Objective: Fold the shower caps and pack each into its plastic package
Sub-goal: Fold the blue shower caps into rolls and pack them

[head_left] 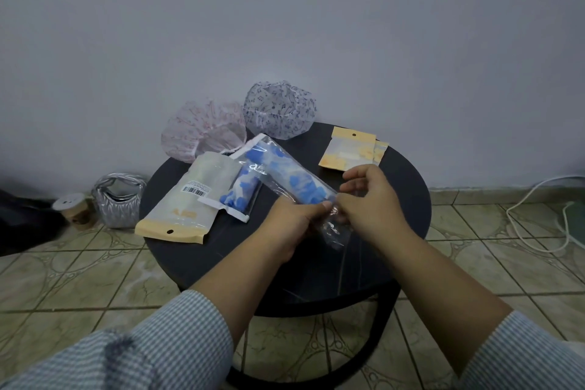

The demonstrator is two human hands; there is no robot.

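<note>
On the round dark tabletop [395,199], two unfolded shower caps, pink-printed [202,131] and blue-printed [280,112], wait at twelve o'clock, a finished blue pack [242,191] and a barcoded sleeve [186,196] lie at nine, and spare yellow-topped sleeves [346,149] sit at two, probably set aside for later turns. Nearer the middle, the clear plastic package [289,172] already sheathes the folded blue-patterned cap, angled toward eleven. Left hand [292,225] and right hand [370,199] each pinch its open near end with curled fingers [354,176], apparently readying the mouth for sealing.

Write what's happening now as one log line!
step: packing | left hand and right hand: hold clear package with blue cap | pink cap, purple cap: unfolded
</note>
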